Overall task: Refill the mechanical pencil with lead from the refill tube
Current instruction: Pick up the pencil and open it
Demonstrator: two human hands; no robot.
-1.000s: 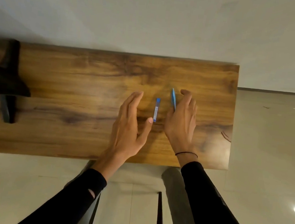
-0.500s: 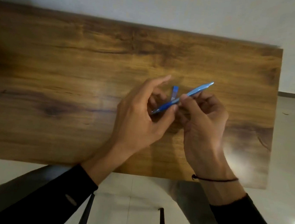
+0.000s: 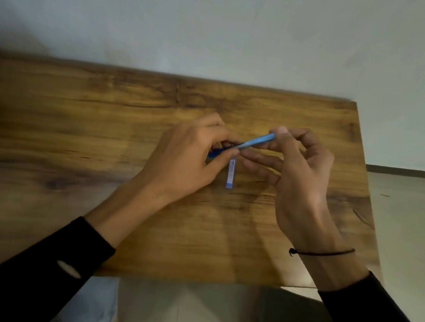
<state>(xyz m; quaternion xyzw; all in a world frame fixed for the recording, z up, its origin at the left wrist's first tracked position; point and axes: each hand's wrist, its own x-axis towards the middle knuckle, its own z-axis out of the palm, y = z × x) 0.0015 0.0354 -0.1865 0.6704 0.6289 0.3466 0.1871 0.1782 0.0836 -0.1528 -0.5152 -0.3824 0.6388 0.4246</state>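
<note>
Fingers, left hand (image 3: 187, 163): thumb and forefinger pinched together on the lower, darker end of the mechanical pencil (image 3: 250, 144); remaining fingers curled under, hiding the tip.

Fingers, right hand (image 3: 301, 181): thumb and forefinger clamped on the upper end of the same pencil; middle and ring fingers extended leftward beneath the barrel, little finger loosely bent.

Mechanical pencil: blue barrel, held in the air between both hands, tilted, its right end higher than its left.

Refill tube (image 3: 230, 174): small, blue with a pale label, lying flat on the bench just below the pencil, between the two hands, long axis pointing away from the person; touched by neither hand.

Bench (image 3: 75, 145): dark-grained wood, set against a plain wall (image 3: 221, 29).

Wrists: thin black cord (image 3: 322, 253) around the right; black sleeves (image 3: 34, 273) on both forearms.

Floor (image 3: 409, 236): pale tile, right of the bench.
</note>
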